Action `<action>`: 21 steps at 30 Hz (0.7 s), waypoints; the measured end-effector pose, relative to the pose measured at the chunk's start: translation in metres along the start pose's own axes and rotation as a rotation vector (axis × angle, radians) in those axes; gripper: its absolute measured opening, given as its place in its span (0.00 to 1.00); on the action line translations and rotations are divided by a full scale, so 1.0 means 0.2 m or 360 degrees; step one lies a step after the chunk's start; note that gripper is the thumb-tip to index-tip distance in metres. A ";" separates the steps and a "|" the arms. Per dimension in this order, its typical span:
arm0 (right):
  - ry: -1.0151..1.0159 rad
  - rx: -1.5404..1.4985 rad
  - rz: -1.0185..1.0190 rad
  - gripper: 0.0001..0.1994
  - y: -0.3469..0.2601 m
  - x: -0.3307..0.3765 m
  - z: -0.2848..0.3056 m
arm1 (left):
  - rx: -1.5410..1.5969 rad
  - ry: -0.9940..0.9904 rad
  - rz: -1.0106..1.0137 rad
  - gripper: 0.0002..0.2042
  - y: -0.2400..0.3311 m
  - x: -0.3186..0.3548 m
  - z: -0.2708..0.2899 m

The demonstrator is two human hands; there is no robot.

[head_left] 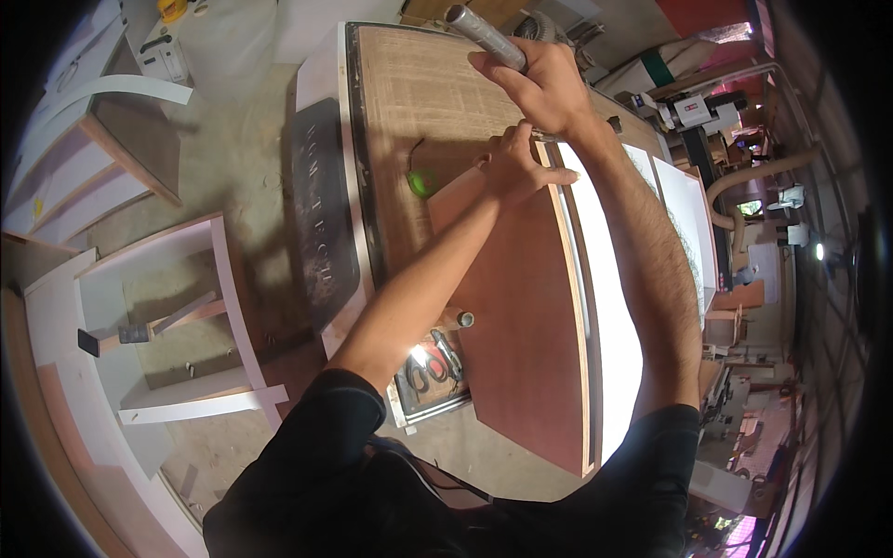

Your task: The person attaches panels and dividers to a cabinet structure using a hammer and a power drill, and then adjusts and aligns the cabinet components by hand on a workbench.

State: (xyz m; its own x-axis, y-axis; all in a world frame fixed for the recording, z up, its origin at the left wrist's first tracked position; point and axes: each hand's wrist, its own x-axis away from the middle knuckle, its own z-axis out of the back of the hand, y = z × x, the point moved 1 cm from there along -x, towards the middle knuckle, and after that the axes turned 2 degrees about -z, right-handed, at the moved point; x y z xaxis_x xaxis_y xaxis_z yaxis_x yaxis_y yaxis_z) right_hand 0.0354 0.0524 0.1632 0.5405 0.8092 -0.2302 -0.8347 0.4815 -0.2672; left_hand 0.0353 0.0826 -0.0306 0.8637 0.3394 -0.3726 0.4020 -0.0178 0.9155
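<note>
My right hand [553, 93] is closed round a grey metal pipe-like bar [484, 37], held raised at the far end of the work. Just below it, my left hand [519, 167] grips the far part of the top edge of a reddish-brown wooden panel [526, 325], its thumb stretched across the edge. The panel stands on edge, with a light plywood rim and a bright white face on its right. A small metallic piece [547, 137] shows beside the left fingers; its kind is unclear. Left of the panel, a green ring-shaped thing [421, 182] lies on the wood-topped table [400, 84].
A tray of tools [433, 377] sits near my left forearm, with a short tube [462, 319] beside it. White cabinet frames [244, 307] stand on the floor at left. Machines and a flexible hose [744, 181] line the right side.
</note>
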 end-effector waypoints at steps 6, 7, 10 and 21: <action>0.0054 -0.0018 -0.0071 0.19 0.02 -0.02 -0.03 | 0.0125 0.0087 -0.0119 0.55 -0.02 -0.04 -0.04; 0.0051 -0.0027 -0.0114 0.19 0.03 -0.02 -0.03 | 0.0157 0.0114 -0.0107 0.54 -0.02 -0.03 -0.05; 0.0306 -0.0288 0.0020 0.16 0.07 -0.03 0.00 | 0.0337 0.0084 -0.0002 0.50 -0.01 -0.01 -0.06; 0.0619 -0.1471 -0.0264 0.10 0.35 0.04 0.35 | -0.0033 0.0177 0.0046 0.44 0.05 0.01 -0.06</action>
State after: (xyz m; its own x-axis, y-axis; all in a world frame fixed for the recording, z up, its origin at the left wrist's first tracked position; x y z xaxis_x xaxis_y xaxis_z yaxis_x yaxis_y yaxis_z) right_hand -0.0250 0.1165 0.2084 0.7764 0.5108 -0.3691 -0.4269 -0.0044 -0.9043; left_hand 0.0376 0.0948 -0.0206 0.8353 0.4415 -0.3277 0.3700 -0.0103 0.9290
